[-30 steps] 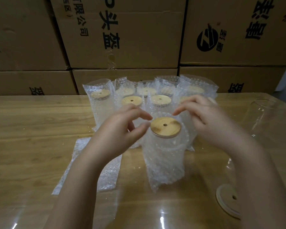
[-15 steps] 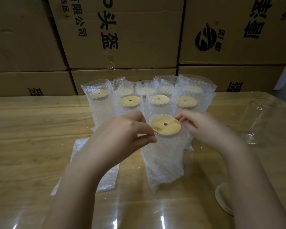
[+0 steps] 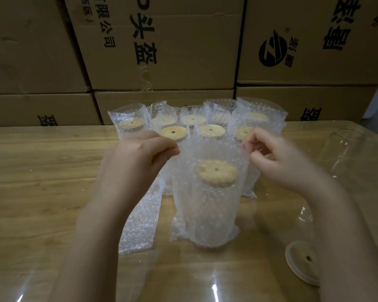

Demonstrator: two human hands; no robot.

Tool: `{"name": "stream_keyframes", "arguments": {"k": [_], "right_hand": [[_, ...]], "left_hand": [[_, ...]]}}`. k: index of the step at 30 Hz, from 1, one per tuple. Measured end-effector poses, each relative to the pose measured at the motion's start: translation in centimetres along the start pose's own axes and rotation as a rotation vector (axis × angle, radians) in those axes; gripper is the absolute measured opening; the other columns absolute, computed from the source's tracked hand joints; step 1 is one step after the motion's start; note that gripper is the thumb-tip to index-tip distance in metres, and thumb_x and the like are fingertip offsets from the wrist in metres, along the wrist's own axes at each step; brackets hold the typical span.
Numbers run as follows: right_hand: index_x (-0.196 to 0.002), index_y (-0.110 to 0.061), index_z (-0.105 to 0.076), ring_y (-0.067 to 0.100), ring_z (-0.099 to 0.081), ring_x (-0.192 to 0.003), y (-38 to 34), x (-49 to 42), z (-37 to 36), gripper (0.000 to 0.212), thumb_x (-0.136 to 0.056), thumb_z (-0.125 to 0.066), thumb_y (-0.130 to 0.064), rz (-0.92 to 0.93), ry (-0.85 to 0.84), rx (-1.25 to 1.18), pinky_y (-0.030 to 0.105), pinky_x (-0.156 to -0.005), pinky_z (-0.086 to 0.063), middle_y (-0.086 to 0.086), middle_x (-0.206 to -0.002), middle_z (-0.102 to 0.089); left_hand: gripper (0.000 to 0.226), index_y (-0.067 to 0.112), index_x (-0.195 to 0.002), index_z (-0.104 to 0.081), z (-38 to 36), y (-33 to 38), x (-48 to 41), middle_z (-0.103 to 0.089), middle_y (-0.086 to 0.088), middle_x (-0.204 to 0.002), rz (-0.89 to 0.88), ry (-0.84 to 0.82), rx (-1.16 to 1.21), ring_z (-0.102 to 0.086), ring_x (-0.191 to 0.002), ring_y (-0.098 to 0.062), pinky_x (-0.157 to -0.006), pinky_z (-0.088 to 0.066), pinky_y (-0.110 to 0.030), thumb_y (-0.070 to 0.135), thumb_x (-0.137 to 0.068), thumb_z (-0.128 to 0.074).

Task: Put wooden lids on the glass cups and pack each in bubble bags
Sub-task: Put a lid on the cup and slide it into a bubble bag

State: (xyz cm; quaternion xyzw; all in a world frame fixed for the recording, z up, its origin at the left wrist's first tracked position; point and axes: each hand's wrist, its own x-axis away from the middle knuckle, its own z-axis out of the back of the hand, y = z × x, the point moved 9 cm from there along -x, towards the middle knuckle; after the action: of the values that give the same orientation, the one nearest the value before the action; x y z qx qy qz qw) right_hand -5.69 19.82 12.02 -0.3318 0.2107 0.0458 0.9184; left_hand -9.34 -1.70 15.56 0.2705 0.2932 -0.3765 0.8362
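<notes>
Drawn up since a second ago, the mouth of the bubble bag (image 3: pixel 210 149) now stands above the wooden lid (image 3: pixel 216 172); the lid was exposed then, with the film gathered below it, and is now seen only through the bubbles. At the left, the bag's top corner is pinched between the thumb and curled fingers of the left hand (image 3: pixel 140 158), below which spare flat bags (image 3: pixel 140 219) lie on the table (image 3: pixel 31 182). In the middle, the lidded glass cup (image 3: pixel 212 214) stands upright on the table inside the bag, just in front of the packed cups (image 3: pixel 131 125) ranged behind it. At the right, the opposite corner is pinched by the thumb and forefinger of the right hand (image 3: pixel 277 162), the other fingers being curled loosely. This cup can be judged fully sleeved, so that only release or a tidying of the mouth remains for it. Farther right, a bare glass (image 3: pixel 345 149) stands unlidded, and a loose lid (image 3: pixel 301 264) lies flat near the table's front edge, partly hidden by the right forearm; these are judged to be the next pair to be joined and bagged.
</notes>
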Motion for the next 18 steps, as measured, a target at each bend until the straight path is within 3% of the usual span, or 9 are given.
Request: {"name": "stream_keyframes", "arguments": {"k": [2, 5, 8, 10, 13, 18], "right_hand": [[-0.078, -0.033, -0.051, 0.006, -0.055, -0.093, -0.2, 0.2, -0.4, 0.028, -0.085, -0.047, -0.007, -0.01, -0.068, -0.028, 0.024, -0.078, -0.047, -0.015, -0.097, -0.055], [-0.092, -0.05, -0.057, -0.015, -0.046, -0.1, -0.3, 0.7, -1.5, 0.043, -0.085, -0.049, -0.008, -0.039, -0.242, -0.082, 0.005, -0.076, -0.041, -0.032, -0.109, -0.047], [-0.092, -0.053, -0.059, -0.016, -0.044, -0.104, -0.4, 1.0, -2.3, 0.02, -0.076, -0.06, -0.041, -0.051, -0.34, -0.024, 0.014, -0.087, -0.039, -0.034, -0.114, -0.045], [-0.085, -0.048, -0.063, -0.014, -0.046, -0.104, -0.4, 0.9, -2.0, 0.018, -0.068, -0.062, -0.055, -0.065, -0.312, -0.014, 0.018, -0.091, -0.039, -0.032, -0.109, -0.05], [-0.08, -0.04, -0.067, -0.01, -0.051, -0.102, -0.7, 0.6, -1.2, 0.022, -0.065, -0.063, -0.057, -0.047, -0.232, -0.053, 0.017, -0.089, -0.041, -0.027, -0.102, -0.056], [-0.078, -0.033, -0.069, -0.008, -0.055, -0.094, -0.6, 0.4, -0.3, 0.012, -0.075, -0.062, -0.042, -0.032, -0.118, -0.044, 0.027, -0.092, -0.044, -0.021, -0.098, -0.061]], "left_hand": [[0.03, 0.015, -0.091, -0.076, -0.2, -0.1, 0.1, -0.07, 0.005, -0.084, -0.003, -0.014, 0.028, -0.058, -0.065, -0.013, -0.054, -0.052, -0.041, 0.039, -0.092, -0.058], [0.039, 0.017, -0.091, -0.075, -0.3, -0.2, 0.0, -0.068, 0.009, -0.083, -0.001, -0.039, 0.08, -0.06, -0.066, -0.012, -0.055, -0.052, -0.041, 0.045, -0.086, -0.049], [0.036, 0.018, -0.091, -0.074, -0.3, -0.3, 0.1, -0.067, 0.01, -0.083, -0.007, -0.048, 0.066, -0.06, -0.067, -0.011, -0.056, -0.053, -0.041, 0.044, -0.085, -0.051], [0.027, 0.019, -0.09, -0.074, -0.3, -0.5, 0.2, -0.066, 0.011, -0.083, 0.008, -0.052, 0.069, -0.061, -0.069, -0.011, -0.058, -0.053, -0.041, 0.038, -0.086, -0.057], [0.023, 0.023, -0.089, -0.073, -0.2, -0.9, 0.3, -0.066, 0.015, -0.082, 0.035, -0.077, 0.07, -0.061, -0.071, -0.005, -0.059, -0.054, -0.04, 0.038, -0.085, -0.057], [0.024, 0.03, -0.091, -0.071, -0.7, -2.0, 0.6, -0.066, 0.021, -0.085, 0.105, -0.163, 0.077, -0.059, -0.075, 0.006, -0.065, -0.056, -0.036, 0.044, -0.08, -0.055]]}}
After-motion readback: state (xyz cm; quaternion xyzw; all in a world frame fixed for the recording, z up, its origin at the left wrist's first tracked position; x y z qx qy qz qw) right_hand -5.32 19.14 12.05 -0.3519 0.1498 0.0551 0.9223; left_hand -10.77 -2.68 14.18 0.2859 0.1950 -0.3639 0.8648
